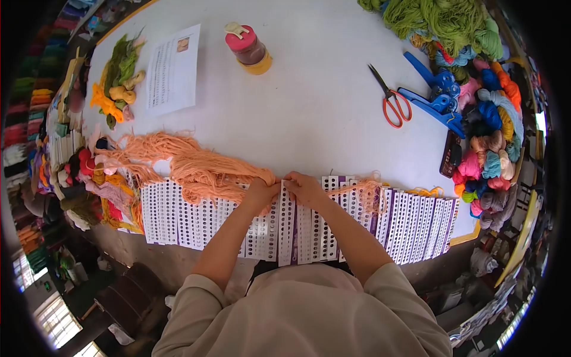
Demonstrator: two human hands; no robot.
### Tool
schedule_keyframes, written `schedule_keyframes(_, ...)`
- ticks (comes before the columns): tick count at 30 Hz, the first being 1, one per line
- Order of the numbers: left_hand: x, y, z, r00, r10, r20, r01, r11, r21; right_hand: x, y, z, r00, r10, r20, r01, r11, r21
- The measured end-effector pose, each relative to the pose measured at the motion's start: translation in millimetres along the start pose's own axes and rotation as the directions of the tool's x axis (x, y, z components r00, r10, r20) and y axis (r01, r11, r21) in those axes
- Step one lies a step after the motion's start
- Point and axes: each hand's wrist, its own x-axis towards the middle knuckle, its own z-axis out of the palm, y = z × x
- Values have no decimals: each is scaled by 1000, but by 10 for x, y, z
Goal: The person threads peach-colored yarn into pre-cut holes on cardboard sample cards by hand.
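My left hand (262, 194) is closed at the end of a large hank of peach yarn (205, 169), which spreads away to the left over the cards. Close beside it, my right hand (304, 189) pinches the upper end of a white perforated card strip (286, 229). The fingertips of both hands almost meet there, and what lies between them is partly hidden. A row of similar punched strips (190, 217), some with purple edges, runs along the table's near edge. More peach yarn (370, 193) lies loosely over the strips right of my right hand.
On the white table (309, 107) are a printed sheet (173, 71), a pink-lidded jar (248, 49), red-handled scissors (392, 101) and a blue metal tool (437, 92). A dark phone-like object (450, 154) lies near coloured yarn skeins (491, 149). Green yarn (440, 24) is heaped at the far right.
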Motion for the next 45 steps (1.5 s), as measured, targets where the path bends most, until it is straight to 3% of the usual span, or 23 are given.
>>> schedule_keyframes(2,2,-37,-19,1000,-9,9,8,996,91,-4,-45,-37,987,122,107,-135,983,121)
schedule_keyframes(5,-4,-209,-105,978,107,-180,-109,994,-3,-22,-75,-85,986,122,115,-139,977,160)
schedule_keyframes(7,-118,-162,-158,998,22,-63,-43,933,-357,20,4,-64,986,124,112,-143,972,186)
schedule_keyframes(8,-120,-187,-150,998,19,-66,-41,934,-355,45,34,-51,986,124,110,-144,968,206)
schedule_keyframes(10,-120,-188,-101,993,-61,96,107,794,-599,78,77,-35,985,122,121,-147,964,222)
schedule_keyframes(14,-191,12,-51,951,-33,308,202,821,-534,67,134,-50,994,63,85,-75,986,148)
schedule_keyframes(16,-131,-20,55,986,-81,145,71,995,73,63,133,-79,988,46,148,-87,954,285)
schedule_keyframes(17,-117,-66,65,987,-82,141,73,995,69,68,125,-80,978,18,210,-106,903,416)
schedule_keyframes(19,-77,-167,73,988,118,97,-149,884,443,120,164,-54,978,40,206,-120,911,393)
schedule_keyframes(20,-67,-208,20,988,118,98,-150,884,442,144,188,-46,978,63,198,-134,918,373)
schedule_keyframes(23,-125,-281,-470,997,67,-31,-53,946,319,223,218,4,987,134,85,-149,967,206)
schedule_keyframes(26,-623,245,-809,978,-66,-199,13,966,-258,156,108,-14,989,149,21,-150,986,71)
schedule_keyframes(28,-727,165,-1560,997,-11,-71,-32,814,-580,168,131,-1,985,165,45,-170,974,148)
schedule_keyframes(30,-976,559,-1793,972,38,-232,-167,807,-566,159,144,4,981,180,71,-192,956,221)
schedule_keyframes(33,-1090,666,-2292,924,182,-336,-375,595,-711,140,119,28,980,190,66,-199,960,197)
schedule_keyframes(35,-1046,742,-2126,807,213,-550,-518,702,-489,138,118,48,983,184,28,-185,965,187)
schedule_keyframes(36,-1053,700,-2007,716,350,-604,-544,822,-168,124,88,47,984,179,25,-180,966,185)
schedule_keyframes(38,-1222,904,-1417,684,300,-665,-349,935,63,69,6,44,981,192,24,-193,980,51)
schedule_keyframes(39,-1295,800,-1399,859,314,-405,-388,915,-113,34,-1,74,983,183,20,-183,982,46)
schedule_keyframes(40,-1313,700,-1257,882,293,-368,-348,933,-92,-9,0,124,989,139,-58,-144,983,-114)
schedule_keyframes(42,-1318,597,-943,926,356,-123,-375,848,-374,-117,-222,188,982,122,-144,-168,914,-369)
schedule_keyframes(43,-1323,558,-778,926,378,2,-326,800,-504,-171,-250,266,983,105,-151,-156,913,-377)
schedule_keyframes(45,-1425,638,-388,889,451,-79,-405,696,-592,-334,-263,412,923,-249,-292,287,953,93)
